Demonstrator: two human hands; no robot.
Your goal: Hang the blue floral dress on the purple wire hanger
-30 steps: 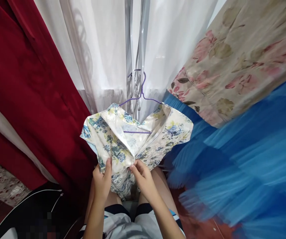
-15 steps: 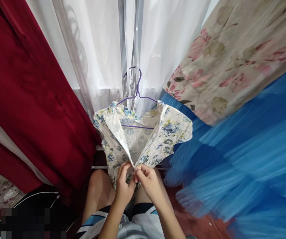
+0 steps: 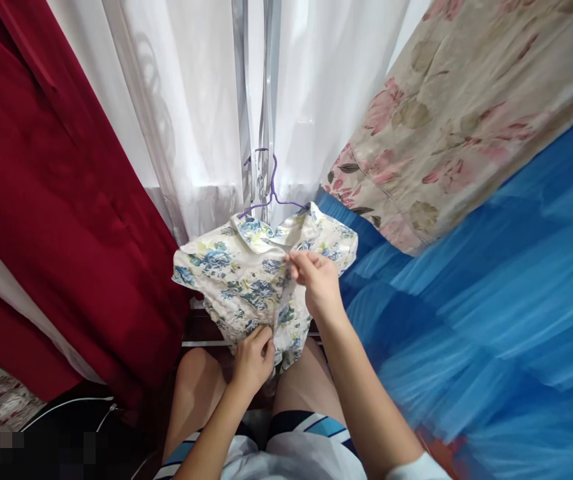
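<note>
A white blouse [image 3: 226, 287] with blue and yellow flowers hangs on a purple wire hanger [image 3: 272, 187] in front of my knees. Its front edges now meet along a zipper line [image 3: 284, 300], and the collar [image 3: 256, 235] folds outward at the neck. Just below the collar, my right hand [image 3: 319, 283] is closed in a pinch at the top of this zipper; the pull itself is hidden by the fingers. Lower down, my left hand [image 3: 255, 353] grips the blouse front near its hem, beside the zipper.
White sheer curtains [image 3: 196, 100] hang behind the hanger, with grey straps [image 3: 249, 80] between them. Dark red fabric [image 3: 76, 200] drapes at the left. Beige floral cloth [image 3: 416, 147] and blue tulle [image 3: 466, 320] fill the right. A black round object [image 3: 56, 427] lies at lower left.
My right hand has moved up from the lower front to just below the collar. The blouse's open neckline has closed along the zipper. My left hand stays low on the cloth.
</note>
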